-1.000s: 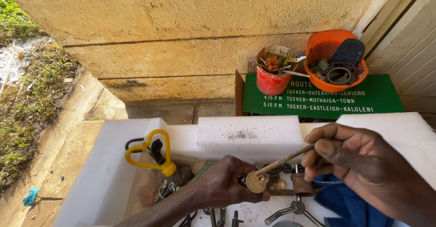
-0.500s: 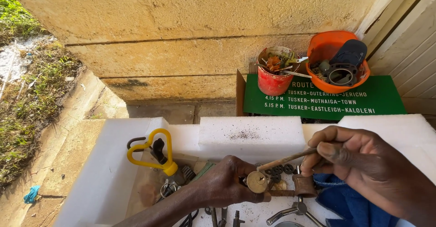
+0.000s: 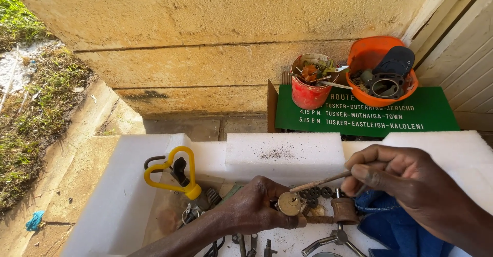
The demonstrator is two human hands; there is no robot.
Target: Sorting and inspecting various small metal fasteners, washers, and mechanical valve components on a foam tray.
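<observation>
My left hand (image 3: 254, 208) grips a round brass lock cylinder (image 3: 288, 203) over a white foam tray (image 3: 285, 151). My right hand (image 3: 405, 185) pinches a thin metal rod (image 3: 318, 181) whose tip points down-left, just above the cylinder's face. A brown padlock body (image 3: 344, 210) sits right below my right hand, beside several small black gear-like pieces (image 3: 314, 193). A blue cloth (image 3: 390, 226) lies under my right wrist.
A yellow-handled tool (image 3: 172, 177) and loose keys and metal parts (image 3: 251, 244) lie in the tray. Behind stand a red tin (image 3: 309, 82) of tools and an orange bowl (image 3: 380, 72) of parts on a green sign board (image 3: 359, 115), against a concrete wall (image 3: 205, 36). Grass (image 3: 25, 108) at left.
My right hand has shifted slightly, bringing the rod's tip closer over the cylinder. My left hand keeps holding the cylinder in about the same place.
</observation>
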